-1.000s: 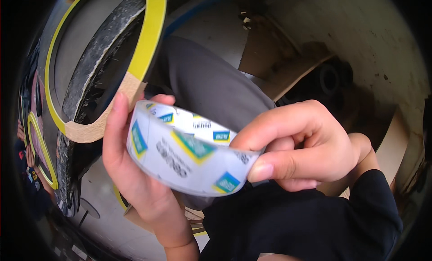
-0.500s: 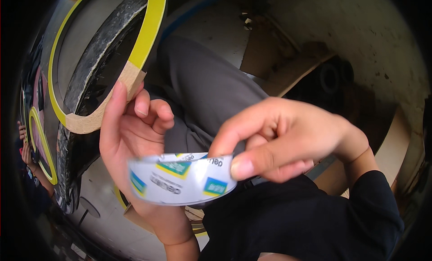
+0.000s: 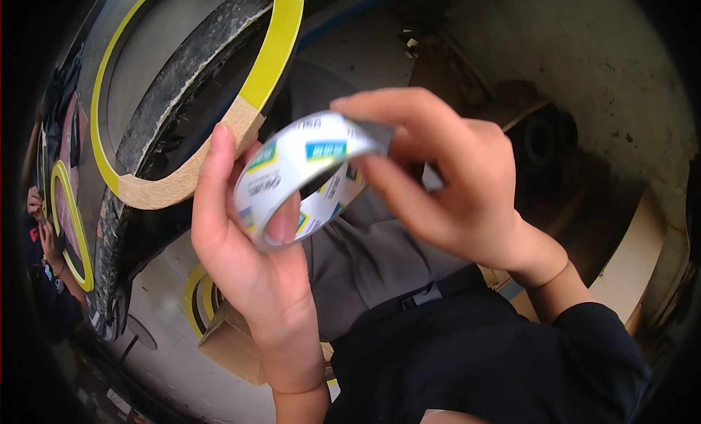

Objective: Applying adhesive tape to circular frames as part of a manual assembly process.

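My left hand (image 3: pixel 244 270) is closed on a large yellow oval ring (image 3: pixel 281 48), its thumb lying on the ring's tan, bare-looking lower section (image 3: pixel 182 181). In front of its fingers is a roll of clear tape (image 3: pixel 288 157) with a white core printed in blue, green and yellow. Part of a left finger shows through the roll's opening. My right hand (image 3: pixel 464 186) grips the roll's right side between thumb and fingers, slightly blurred. The roll is tilted, and the ring's upper edge runs out of view.
Behind the ring stands a worn black curved edge (image 3: pixel 175 81) of a work surface. Below left are a cardboard box (image 3: pixel 234 344) and more yellow rings (image 3: pixel 193 296) on the floor. At far left, another person's hands (image 3: pixel 47 238) hold a yellow ring. Cardboard (image 3: pixel 628 241) leans at right.
The tape roll has risen and tipped, now overlapping my left fingers. My right hand has moved up and left with it. My left hand and the ring have shifted slightly right.
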Demonstrator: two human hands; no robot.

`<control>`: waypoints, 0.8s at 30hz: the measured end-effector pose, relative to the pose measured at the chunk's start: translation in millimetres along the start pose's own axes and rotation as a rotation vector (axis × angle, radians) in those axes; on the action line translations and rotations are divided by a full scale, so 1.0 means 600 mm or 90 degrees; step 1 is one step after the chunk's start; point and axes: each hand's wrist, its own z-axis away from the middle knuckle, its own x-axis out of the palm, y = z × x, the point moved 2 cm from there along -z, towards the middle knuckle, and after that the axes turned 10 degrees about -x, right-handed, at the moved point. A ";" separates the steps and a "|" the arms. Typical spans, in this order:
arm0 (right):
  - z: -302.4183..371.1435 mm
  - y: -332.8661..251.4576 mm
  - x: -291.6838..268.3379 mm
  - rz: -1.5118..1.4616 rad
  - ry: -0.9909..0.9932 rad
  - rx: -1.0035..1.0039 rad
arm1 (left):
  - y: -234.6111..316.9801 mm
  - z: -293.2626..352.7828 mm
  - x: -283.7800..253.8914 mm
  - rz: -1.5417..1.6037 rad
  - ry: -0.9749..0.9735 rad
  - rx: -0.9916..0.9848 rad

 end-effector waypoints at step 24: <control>-0.032 -0.022 0.067 -0.631 -0.097 0.155 | -0.007 0.060 0.001 -0.436 0.065 0.172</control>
